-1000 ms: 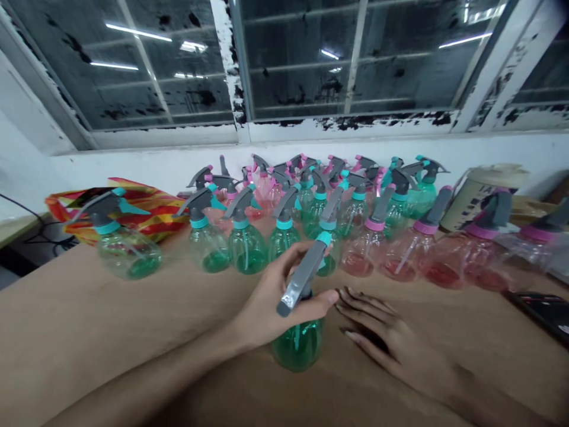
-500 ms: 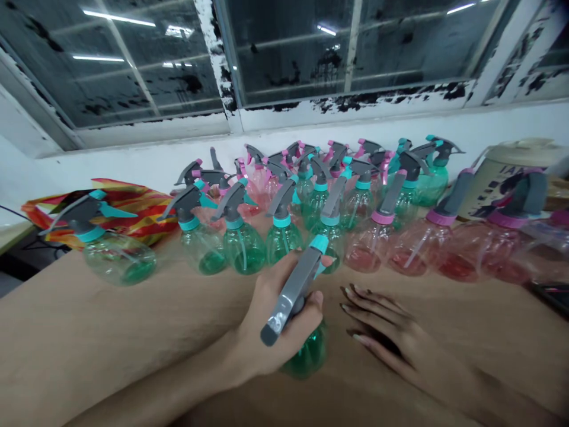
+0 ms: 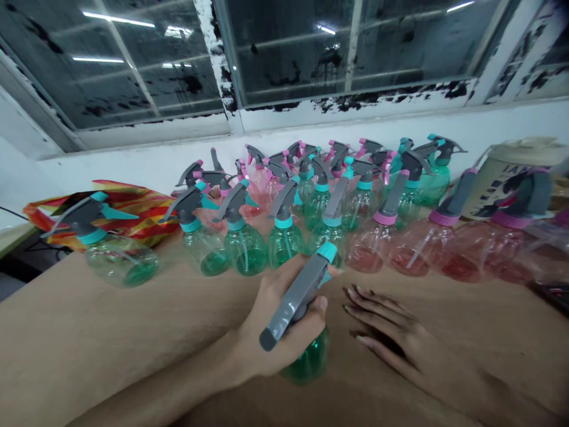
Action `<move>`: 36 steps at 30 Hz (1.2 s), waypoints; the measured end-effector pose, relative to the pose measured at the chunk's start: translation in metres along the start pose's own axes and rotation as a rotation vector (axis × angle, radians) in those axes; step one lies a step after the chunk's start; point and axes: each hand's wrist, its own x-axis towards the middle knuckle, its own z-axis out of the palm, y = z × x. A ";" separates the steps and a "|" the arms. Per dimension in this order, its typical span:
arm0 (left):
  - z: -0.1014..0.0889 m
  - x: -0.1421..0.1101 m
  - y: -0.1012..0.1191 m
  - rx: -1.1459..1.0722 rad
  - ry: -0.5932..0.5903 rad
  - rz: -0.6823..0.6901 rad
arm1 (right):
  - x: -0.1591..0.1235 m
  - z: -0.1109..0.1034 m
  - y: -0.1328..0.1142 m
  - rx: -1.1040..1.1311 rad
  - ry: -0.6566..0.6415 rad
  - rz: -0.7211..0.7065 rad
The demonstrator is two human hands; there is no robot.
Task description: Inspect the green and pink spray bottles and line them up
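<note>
My left hand (image 3: 284,320) is closed around the neck of a green spray bottle (image 3: 310,360), near the front of the table. Its grey spray head (image 3: 296,299) with a turquoise nozzle points away and to the right, above my fingers. My right hand (image 3: 395,332) lies flat on the tabletop to the right of that bottle, fingers stretched out and holding nothing. Just beyond my hands stands a row of spray bottles, among them a green one (image 3: 251,258) with a turquoise collar and a clear pink one (image 3: 367,252) with a pink collar.
More pink and green spray bottles crowd behind, by the white wall. One green spray bottle (image 3: 124,267) stands apart at the left, before a red-and-yellow bag (image 3: 142,207). A cream jug (image 3: 507,172) is at the back right. A dark flat object (image 3: 553,296) lies at the right edge.
My left hand and the spray bottle in it sit very slightly lower and farther right in view. The right hand stays flat on the table.
</note>
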 end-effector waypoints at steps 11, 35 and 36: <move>0.004 -0.003 -0.003 -0.011 0.067 0.080 | 0.001 0.002 -0.002 -0.034 0.009 -0.013; 0.002 0.000 -0.002 -0.090 -0.012 0.086 | 0.027 0.010 -0.011 0.027 -0.007 -0.058; 0.002 0.001 -0.002 -0.084 -0.005 0.090 | 0.027 0.010 -0.010 0.030 -0.010 -0.057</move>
